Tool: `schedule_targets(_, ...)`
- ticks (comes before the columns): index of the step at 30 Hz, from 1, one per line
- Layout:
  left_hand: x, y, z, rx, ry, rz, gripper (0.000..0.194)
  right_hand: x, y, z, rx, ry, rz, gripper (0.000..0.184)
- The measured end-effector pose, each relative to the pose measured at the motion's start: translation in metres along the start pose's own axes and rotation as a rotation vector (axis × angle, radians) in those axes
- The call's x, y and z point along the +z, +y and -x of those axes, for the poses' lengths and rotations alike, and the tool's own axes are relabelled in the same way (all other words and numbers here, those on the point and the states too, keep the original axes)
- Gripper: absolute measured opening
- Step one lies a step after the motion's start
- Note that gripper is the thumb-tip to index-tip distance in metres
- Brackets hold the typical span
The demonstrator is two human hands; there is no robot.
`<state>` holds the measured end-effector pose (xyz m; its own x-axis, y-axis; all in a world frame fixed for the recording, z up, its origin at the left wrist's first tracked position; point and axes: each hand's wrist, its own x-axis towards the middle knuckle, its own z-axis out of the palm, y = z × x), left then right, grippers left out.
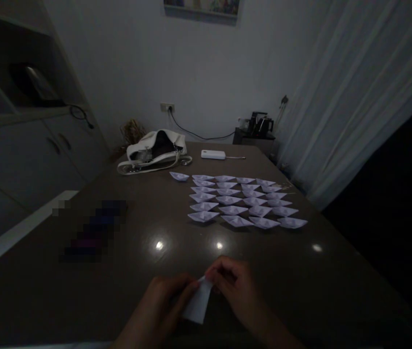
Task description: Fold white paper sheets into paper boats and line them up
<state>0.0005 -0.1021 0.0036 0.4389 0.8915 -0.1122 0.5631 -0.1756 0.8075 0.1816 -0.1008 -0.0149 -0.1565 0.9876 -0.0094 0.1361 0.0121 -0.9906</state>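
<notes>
A small folded piece of white paper (pixel 199 305) is held between my two hands near the front of the dark table (pixel 148 218). My left hand (pixel 166 300) grips its left side, thumb and fingers closed on it. With thumb and forefinger, my right hand (pixel 235 288) pinches the paper's upper right corner. Beyond my hands, several white paper boats (pixel 237 221) stand in rows on the table. One more paper boat (pixel 179 176) sits apart, left of the back row.
A white bag (pixel 158 145) lies open at the table's far left, beside a white power bank (pixel 213 154) with a short cable. At left is a blurred-out dark object (pixel 97 230). Cabinets (pixel 20 150) flank the left side; a curtain (pixel 337 92) hangs at right.
</notes>
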Motion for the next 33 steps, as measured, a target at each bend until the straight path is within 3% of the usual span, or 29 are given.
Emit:
schedule_targets(5,-0.001,0.001,-0.001,0.0,0.019,0.009,0.039,-0.001,0.001,-0.003,0.066,-0.037,-0.126,0.023)
schedule_targets(8,0.001,-0.002,-0.001,-0.042,-0.049,0.02,0.038,-0.003,-0.002,-0.003,0.063,-0.009,-0.048,0.014)
schedule_targets(10,0.002,-0.004,0.001,-0.076,-0.081,0.023,0.037,-0.004,-0.008,-0.001,0.021,0.012,0.054,0.006)
schedule_targets(13,0.002,-0.006,0.004,-0.029,-0.034,-0.024,0.033,-0.007,-0.016,0.003,-0.056,0.045,0.129,0.004)
schedule_targets(20,-0.007,-0.002,0.007,0.045,-0.108,-0.066,0.032,-0.021,-0.022,0.0,-0.107,0.086,-0.002,0.007)
schedule_targets(24,-0.005,-0.003,0.008,0.042,-0.145,-0.01,0.036,-0.027,-0.024,0.0,-0.189,0.108,0.038,0.007)
schedule_targets(30,-0.004,-0.006,0.008,0.006,-0.176,0.028,0.041,-0.035,-0.026,-0.004,-0.287,0.068,0.085,0.01)
schedule_targets(33,-0.007,-0.006,0.004,0.093,-0.162,0.068,0.029,-0.036,-0.028,-0.003,-0.341,0.022,0.135,0.012)
